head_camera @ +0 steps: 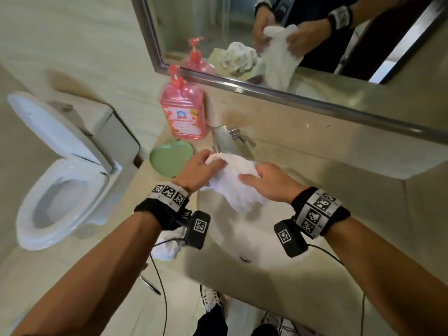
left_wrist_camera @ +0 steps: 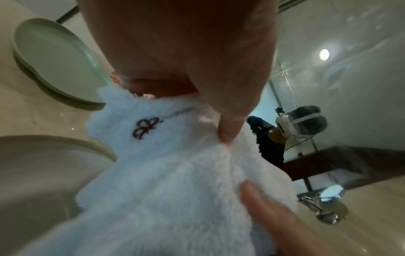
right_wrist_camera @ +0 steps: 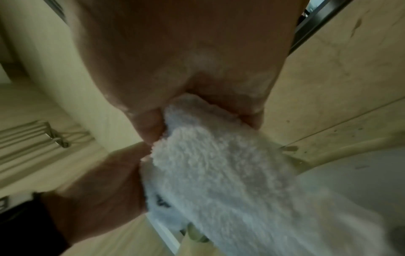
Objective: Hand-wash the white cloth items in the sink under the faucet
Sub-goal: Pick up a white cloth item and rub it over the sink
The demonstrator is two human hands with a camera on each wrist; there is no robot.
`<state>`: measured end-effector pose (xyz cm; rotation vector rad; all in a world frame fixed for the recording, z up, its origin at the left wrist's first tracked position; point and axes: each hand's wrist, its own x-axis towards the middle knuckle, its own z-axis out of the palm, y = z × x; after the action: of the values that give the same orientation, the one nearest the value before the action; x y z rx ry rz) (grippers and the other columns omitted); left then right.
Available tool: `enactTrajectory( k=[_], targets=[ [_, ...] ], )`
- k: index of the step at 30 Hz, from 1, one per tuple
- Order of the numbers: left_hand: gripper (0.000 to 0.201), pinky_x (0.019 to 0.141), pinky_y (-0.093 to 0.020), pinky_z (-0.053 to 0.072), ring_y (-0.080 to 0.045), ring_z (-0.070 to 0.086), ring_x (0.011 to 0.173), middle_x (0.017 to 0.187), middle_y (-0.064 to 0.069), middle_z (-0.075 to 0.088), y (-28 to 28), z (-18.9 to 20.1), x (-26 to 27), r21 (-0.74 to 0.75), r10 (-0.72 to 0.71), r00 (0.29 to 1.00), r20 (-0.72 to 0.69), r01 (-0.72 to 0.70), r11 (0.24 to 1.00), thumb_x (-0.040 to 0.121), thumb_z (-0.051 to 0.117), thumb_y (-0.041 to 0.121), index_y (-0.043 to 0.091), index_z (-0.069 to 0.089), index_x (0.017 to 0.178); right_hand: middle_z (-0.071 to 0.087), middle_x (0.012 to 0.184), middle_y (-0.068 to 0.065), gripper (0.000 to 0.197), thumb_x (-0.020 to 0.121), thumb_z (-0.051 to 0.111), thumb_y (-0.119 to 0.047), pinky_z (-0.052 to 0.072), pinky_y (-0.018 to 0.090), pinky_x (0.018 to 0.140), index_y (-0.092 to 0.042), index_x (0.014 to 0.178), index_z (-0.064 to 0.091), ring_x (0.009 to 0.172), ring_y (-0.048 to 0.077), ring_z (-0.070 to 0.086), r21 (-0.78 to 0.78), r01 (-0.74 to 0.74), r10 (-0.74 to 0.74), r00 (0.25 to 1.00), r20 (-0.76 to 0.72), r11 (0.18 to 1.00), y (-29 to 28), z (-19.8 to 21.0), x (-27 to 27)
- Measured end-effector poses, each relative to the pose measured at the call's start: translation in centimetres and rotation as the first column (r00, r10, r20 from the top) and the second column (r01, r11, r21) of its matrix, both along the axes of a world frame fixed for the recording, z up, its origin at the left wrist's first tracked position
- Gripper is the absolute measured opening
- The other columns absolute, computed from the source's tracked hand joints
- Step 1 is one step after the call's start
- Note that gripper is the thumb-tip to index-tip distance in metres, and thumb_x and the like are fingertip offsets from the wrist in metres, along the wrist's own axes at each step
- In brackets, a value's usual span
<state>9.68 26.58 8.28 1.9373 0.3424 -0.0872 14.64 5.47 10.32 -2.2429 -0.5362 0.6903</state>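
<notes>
A white terry towel (head_camera: 232, 183) hangs over the sink basin (head_camera: 242, 238), just in front of the chrome faucet (head_camera: 224, 141). My left hand (head_camera: 197, 170) grips its left top edge, and my right hand (head_camera: 264, 180) grips the right top edge. In the left wrist view the towel (left_wrist_camera: 166, 173) shows a small dark red embroidered mark, pinched under my thumb (left_wrist_camera: 228, 135). In the right wrist view the towel (right_wrist_camera: 219, 173) is bunched in my curled fingers (right_wrist_camera: 151, 128). A second white cloth (head_camera: 167, 248) lies on the counter under my left wrist. I cannot see any running water.
A pink soap pump bottle (head_camera: 184, 110) stands at the back left of the counter, with a green dish (head_camera: 169, 161) in front of it. A toilet (head_camera: 60, 170) with its lid up is at the left. A mirror (head_camera: 291, 32) hangs above the sink.
</notes>
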Motion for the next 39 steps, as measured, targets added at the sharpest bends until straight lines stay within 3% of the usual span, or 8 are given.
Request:
enactTrajectory(
  k=[5,10,13,16,21,27,30,39],
  targets=[
    [0.025,0.078,-0.034,0.049,-0.016,0.059,0.077,0.086,0.000,0.066,2.4,-0.6,1.3,0.140,-0.083,0.990,-0.112,0.098,0.985,0.088,0.067,0.042,0.017,0.063,0.090,0.055,0.139,-0.007,0.055,0.090,0.070,-0.027,0.042,0.015,0.098,-0.029,0.141,0.051,0.123,-0.002,0.054,0.287,-0.046,0.072,0.994,-0.080,0.957,4.2,0.1,0.1],
    [0.041,0.068,-0.014,0.053,-0.001,0.067,0.080,0.117,-0.006,0.063,3.2,-2.9,-0.6,-0.375,0.011,0.970,-0.241,-0.103,0.921,0.104,0.040,0.033,0.005,0.059,0.128,0.071,0.076,-0.025,0.013,0.090,0.067,-0.019,0.046,0.009,0.064,-0.029,0.083,0.068,0.073,-0.009,0.065,0.317,0.012,0.013,0.997,-0.077,0.948,8.5,-0.9,1.1],
    [0.054,0.094,-0.030,0.053,-0.020,0.062,0.116,0.138,-0.010,0.057,4.0,-4.8,-1.5,-0.503,0.073,0.953,-0.295,-0.220,0.836,0.105,0.031,0.047,0.008,0.052,0.136,0.068,0.082,-0.012,0.005,0.087,0.065,-0.020,0.049,0.020,0.071,-0.024,0.084,0.067,0.078,0.003,0.064,0.270,-0.103,0.088,0.994,0.067,0.957,11.6,-2.1,1.5],
    [0.066,0.083,-0.022,0.055,-0.014,0.069,0.106,0.121,-0.003,0.070,5.9,-6.0,-2.1,-0.644,0.106,0.955,-0.278,-0.267,0.717,0.099,0.018,0.063,0.020,0.062,0.122,0.064,0.106,0.011,0.021,0.090,0.064,-0.019,0.051,0.039,0.090,-0.006,0.107,0.066,0.096,0.025,0.064,0.173,-0.104,0.084,0.989,0.122,0.979,14.1,-3.4,2.8],
    [0.028,0.101,-0.035,0.044,-0.019,0.063,0.112,0.119,0.007,0.066,8.5,-9.2,-2.8,-0.110,0.021,0.946,-0.324,-0.060,0.992,0.100,0.048,0.045,0.029,0.061,0.119,0.066,0.109,0.010,0.031,0.088,0.066,-0.027,0.050,0.044,0.094,-0.009,0.113,0.058,0.102,0.029,0.062,0.018,-0.062,0.061,0.997,0.047,0.998,17.2,-5.5,6.8],
    [0.051,0.098,-0.039,0.046,-0.025,0.062,0.107,0.123,-0.007,0.065,9.6,-11.3,-1.6,0.087,0.145,0.886,-0.440,-0.119,0.989,0.101,0.037,0.053,0.015,0.063,0.124,0.053,0.086,0.000,0.025,0.095,0.062,-0.034,0.036,0.026,0.069,-0.019,0.080,0.047,0.084,0.026,0.055,-0.245,-0.251,0.302,0.932,0.199,0.936,21.0,-9.6,9.2],
    [0.054,0.091,-0.036,0.048,-0.025,0.063,0.099,0.113,-0.008,0.067,10.0,-12.1,-1.0,0.122,0.142,0.870,-0.472,-0.096,0.988,0.099,0.036,0.057,0.014,0.066,0.112,0.061,0.099,0.009,0.020,0.095,0.060,-0.034,0.046,0.036,0.086,-0.017,0.086,0.057,0.096,0.031,0.060,-0.313,-0.322,0.399,0.889,0.224,0.893,22.5,-11.9,9.9],
    [0.053,0.070,-0.033,0.045,-0.021,0.048,0.064,0.073,-0.005,0.052,10.9,-13.7,-0.1,0.103,0.170,0.845,-0.507,-0.137,0.985,0.099,0.037,0.057,0.014,0.053,0.073,0.056,0.121,0.015,0.025,0.096,0.056,-0.033,0.044,0.033,0.081,-0.015,0.110,0.066,0.104,0.033,0.059,-0.427,-0.431,0.566,0.780,0.268,0.795,24.7,-14.7,10.2]
  ],
)
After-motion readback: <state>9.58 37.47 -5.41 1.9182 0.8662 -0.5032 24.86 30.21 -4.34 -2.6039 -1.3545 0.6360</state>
